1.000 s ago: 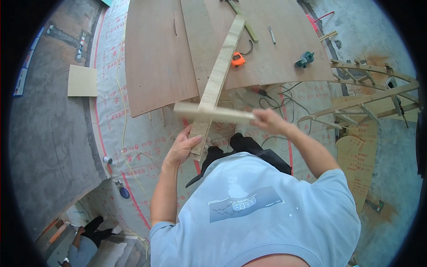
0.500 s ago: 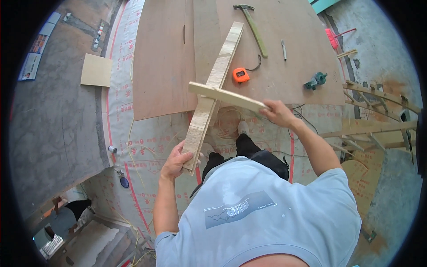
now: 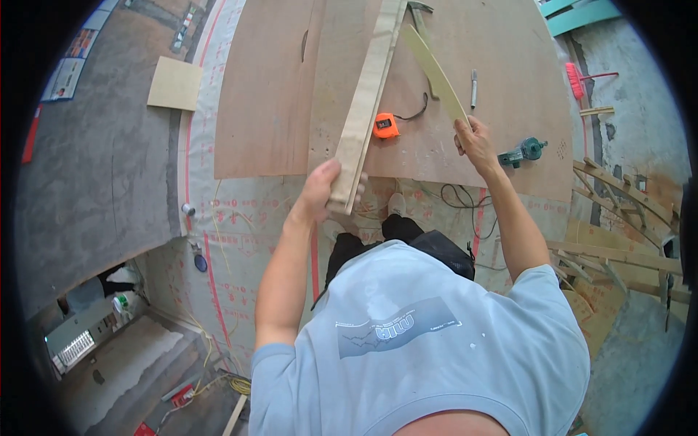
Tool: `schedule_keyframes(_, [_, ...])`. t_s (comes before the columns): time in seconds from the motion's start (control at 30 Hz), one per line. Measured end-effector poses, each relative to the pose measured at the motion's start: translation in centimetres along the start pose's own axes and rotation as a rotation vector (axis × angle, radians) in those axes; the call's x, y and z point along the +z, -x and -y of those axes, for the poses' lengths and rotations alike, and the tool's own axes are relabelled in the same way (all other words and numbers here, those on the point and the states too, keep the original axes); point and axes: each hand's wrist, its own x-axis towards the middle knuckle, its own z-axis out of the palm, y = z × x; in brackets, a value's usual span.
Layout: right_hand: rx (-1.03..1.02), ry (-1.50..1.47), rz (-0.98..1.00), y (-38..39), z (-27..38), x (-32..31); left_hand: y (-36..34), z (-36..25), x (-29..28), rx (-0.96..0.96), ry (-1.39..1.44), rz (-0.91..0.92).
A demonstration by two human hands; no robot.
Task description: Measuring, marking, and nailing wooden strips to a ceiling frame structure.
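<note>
Two or more long, pale, stacked plywood strips (image 3: 368, 87), angled just past twelve o'clock over a broad brown wooden board (image 3: 265, 109), are being clasped at their near end by the left hand (image 3: 317, 190). One short, flat, pale wooden strip (image 3: 436, 71), aimed toward eleven, is being gripped at its lower end by the right hand (image 3: 476, 145). Both are being judged light and stiff, the stack better balanced at mid-length.

Pale, faintly streaked boards (image 3: 366, 102) and a yellowish strip (image 3: 436, 74) — orange tape measure (image 3: 386, 126), light blue shirt (image 3: 429, 374)
</note>
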Motion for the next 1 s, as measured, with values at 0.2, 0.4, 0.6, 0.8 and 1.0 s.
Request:
schedule_keyframes(0.2, [0.033,0.242,0.348,5.7,1.6,2.3,-0.8,0.9,-1.1,0.061,0.045,-0.056])
schedule_keyframes(0.4, [-0.031,0.637,0.554,3.4,0.8,2.3,0.7,3.1,-2.8,0.081,0.007,-0.153])
schedule_keyframes(0.6, [0.044,0.574,0.531,5.3,1.3,4.2,1.0,4.5,-3.4,0.216,0.207,-0.194])
schedule_keyframes(0.8, [0.008,0.484,0.306,0.5,-3.4,0.9,0.8,4.0,-2.6,0.296,0.077,-0.211])
schedule_keyframes(1.0, [0.044,0.034,0.119,2.5,0.2,1.2,1.5,1.0,-3.5,0.307,0.087,-0.289])
